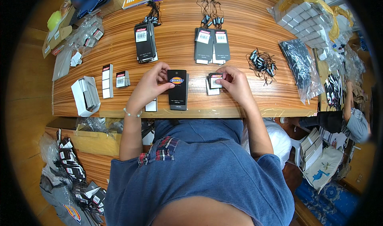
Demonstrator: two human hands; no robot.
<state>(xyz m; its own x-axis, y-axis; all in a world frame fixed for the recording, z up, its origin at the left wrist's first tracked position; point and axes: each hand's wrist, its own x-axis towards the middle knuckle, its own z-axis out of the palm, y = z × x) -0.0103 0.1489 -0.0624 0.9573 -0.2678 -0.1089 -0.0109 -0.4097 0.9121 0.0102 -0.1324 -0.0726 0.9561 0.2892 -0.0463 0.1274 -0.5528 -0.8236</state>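
Hands are seen at the near edge of a long wooden table [247,18]. A black hang tag [177,89] with an oval orange and blue emblem lies flat on the wood between them, close to the near edge, on top of a few more tags of the same kind. The left hand [149,86] is laid against the left side of this tag, thumb and forefinger closed on its edge near the emblem. A beaded bracelet [132,114] is worn on that wrist. The right hand [235,82] is placed just right of the tag, its fingers pinched together on a small stack of black cards [214,81] with white labels, which is held just above the table.

Farther off, two piles of larger dark tags are set out: one pile [145,42] at far left, one pile [212,45] at far centre. A heap of black string loops [262,64] lies to the right of the right hand. Two smaller stacks of labelled tags [115,80] stand left of the left hand, and beyond them an open white box [85,96] of cards.
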